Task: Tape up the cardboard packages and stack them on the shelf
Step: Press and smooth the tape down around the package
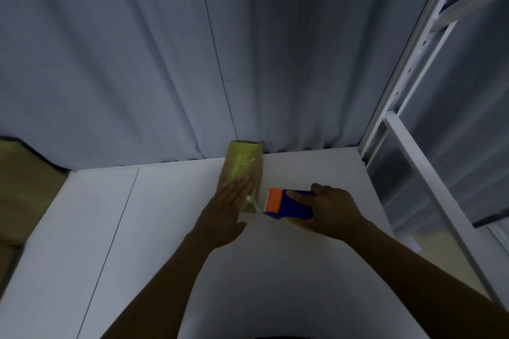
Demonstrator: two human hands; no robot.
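Broadly: worktop [137,242] carries everything, curtain [165,77] beyond fingertips. Cardboard package [242,162] lies flat under left hand [225,212], fingers straight, pinning it and smoothing tape down. Tape dispenser [289,205] just right of those fingers, right hand [330,209] wrapped round it, pulled aside, likely keeping tape strip [254,206] taut for cutting.

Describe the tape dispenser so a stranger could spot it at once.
Start at the white tabletop in front of the grey curtain. Right of the slim cardboard package, the right hand grips the tape dispenser. Only it is blue with an orange front.
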